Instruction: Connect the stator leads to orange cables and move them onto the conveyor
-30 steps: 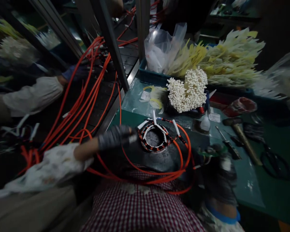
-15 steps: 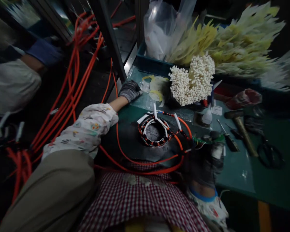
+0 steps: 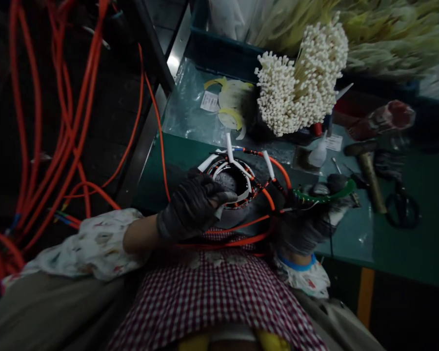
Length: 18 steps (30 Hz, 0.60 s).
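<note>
My left hand (image 3: 192, 204), in a dark grey glove, is closed at the near left edge of a ring-shaped wire coil (image 3: 250, 180). A pale scrap (image 3: 219, 212) shows below its thumb; I cannot make out what it is. White sleeves and black-orange bound leads stand out from the coil, joined to an orange cable (image 3: 283, 170). My right hand (image 3: 314, 214), also gloved, grips a curved green circuit board (image 3: 327, 196) to the right of the coil. Thin wires run from the board toward the coil.
Bundles of white-tipped sticks (image 3: 296, 90) stand behind the coil, near yellow film pieces (image 3: 234, 97). A small white bottle (image 3: 317, 155), a hammer (image 3: 371, 180) and scissors (image 3: 402, 209) lie to the right. Thick orange cables (image 3: 71, 112) hang at the left.
My left hand has come back from the film pieces to the coil and closed. My right hand has lifted and turned the circuit board into clearer view. The camera view has shifted.
</note>
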Each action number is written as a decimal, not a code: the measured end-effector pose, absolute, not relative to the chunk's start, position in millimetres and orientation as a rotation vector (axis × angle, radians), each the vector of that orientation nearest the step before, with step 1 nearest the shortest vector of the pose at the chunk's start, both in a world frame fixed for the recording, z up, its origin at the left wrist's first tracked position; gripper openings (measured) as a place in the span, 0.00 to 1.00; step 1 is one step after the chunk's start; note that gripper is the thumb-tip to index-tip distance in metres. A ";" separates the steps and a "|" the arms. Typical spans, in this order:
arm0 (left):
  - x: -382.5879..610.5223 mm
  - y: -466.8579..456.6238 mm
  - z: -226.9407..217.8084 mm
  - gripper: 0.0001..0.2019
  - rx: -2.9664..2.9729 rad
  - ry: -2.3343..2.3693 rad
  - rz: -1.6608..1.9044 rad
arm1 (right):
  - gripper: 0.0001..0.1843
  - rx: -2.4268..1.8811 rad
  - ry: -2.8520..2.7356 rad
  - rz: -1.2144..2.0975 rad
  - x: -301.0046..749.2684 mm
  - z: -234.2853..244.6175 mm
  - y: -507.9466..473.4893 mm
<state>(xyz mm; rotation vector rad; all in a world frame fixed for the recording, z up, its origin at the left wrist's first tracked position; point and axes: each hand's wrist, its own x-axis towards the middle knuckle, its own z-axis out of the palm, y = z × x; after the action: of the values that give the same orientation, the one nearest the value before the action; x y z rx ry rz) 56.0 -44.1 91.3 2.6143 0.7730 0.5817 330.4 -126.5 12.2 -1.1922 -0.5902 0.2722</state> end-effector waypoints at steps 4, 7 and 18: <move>65.5 -38.5 84.5 0.18 2.737 0.702 0.547 | 0.22 -1.166 -0.637 0.255 332.3 9.6 -123.7; 63.1 -39.1 85.1 0.19 2.759 0.743 0.484 | 0.24 -1.229 -0.721 0.166 322.2 21.4 -127.1; 10.5 -43.7 69.4 0.19 2.932 0.332 0.595 | 0.18 -1.476 -2.186 0.022 280.8 81.6 -111.3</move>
<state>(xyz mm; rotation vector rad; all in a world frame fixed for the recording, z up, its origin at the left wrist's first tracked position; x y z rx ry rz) 10.5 -43.7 69.4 2.9317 0.3321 0.5945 280.8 -111.3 81.6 -1.4756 -2.1856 0.0222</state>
